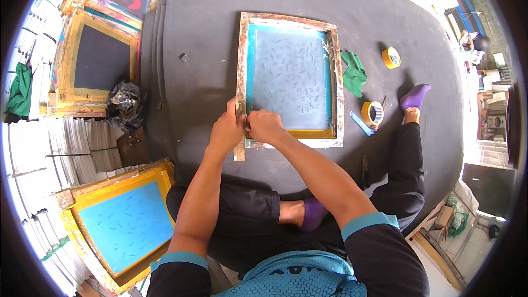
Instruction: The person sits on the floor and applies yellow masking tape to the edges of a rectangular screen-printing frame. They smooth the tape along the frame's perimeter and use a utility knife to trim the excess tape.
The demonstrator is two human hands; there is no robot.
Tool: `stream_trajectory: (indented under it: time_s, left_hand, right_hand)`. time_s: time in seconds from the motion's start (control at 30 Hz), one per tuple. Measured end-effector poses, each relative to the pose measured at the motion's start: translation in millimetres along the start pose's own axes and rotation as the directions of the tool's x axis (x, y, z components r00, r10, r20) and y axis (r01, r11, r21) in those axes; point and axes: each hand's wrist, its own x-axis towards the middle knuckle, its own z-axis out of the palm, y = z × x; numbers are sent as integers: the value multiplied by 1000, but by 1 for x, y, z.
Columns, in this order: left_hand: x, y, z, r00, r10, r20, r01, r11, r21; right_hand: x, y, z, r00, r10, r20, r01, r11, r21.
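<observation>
**While both hands meet at its left rail, the wooden frame (pixel 335 85) reaches away from us**

Our left hand (pixel 224 133) grips the outer side of the left rail near its closer end, one finger stretched along the worn wood. Our right hand (pixel 265 126) is curled at the inner side of that rail, over the near-left corner of the bluish mesh (pixel 289 71); its fingertips are hidden, so we cannot tell what, if anything, they pinch.

What counts most, we judge, is that the rail runs between our two hands, while the frame's long axis points almost straight ahead of us. Most of the frame lies ahead and to the right of the hands, our right hand being nearer its middle.

Past the right rail, on the dark surface (pixel 198 11), a green cloth (pixel 355 74) lies just beside the frame. Farther to the right we see a yellow tape roll (pixel 366 111) near a slim blue tool (pixel 361 123), and beyond them a second yellow roll (pixel 387 59).
</observation>
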Motion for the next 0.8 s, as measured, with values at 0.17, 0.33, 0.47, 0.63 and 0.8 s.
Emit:
stream_trajectory:
  time_s: [0.17, 0.33, 0.47, 0.63, 0.8]
  left_hand:
    - [-1, 0, 1, 1000, -9, 8, 9, 1000, 14]
    - [0, -1, -1, 1000, 9, 2, -9, 1000, -16]
    - [2, -3, 3, 1000, 12, 12, -12, 1000, -24]
    - [2, -4, 4, 999, -36, 18, 36, 999, -26]
    - [1, 1, 3, 999, -38, 17, 38, 999, -8]
  right_hand:
    - [-3, 22, 15, 999, -25, 32, 20, 989, 146]
    - [3, 18, 24, 1000, -17, -6, 17, 990, 143]
    - [-10, 34, 21, 982, -181, 54, 159, 945, 285]
    - [-51, 75, 14, 987, -150, -54, 157, 972, 174]
    - [-62, 79, 35, 947, -175, -269, 196, 979, 52]
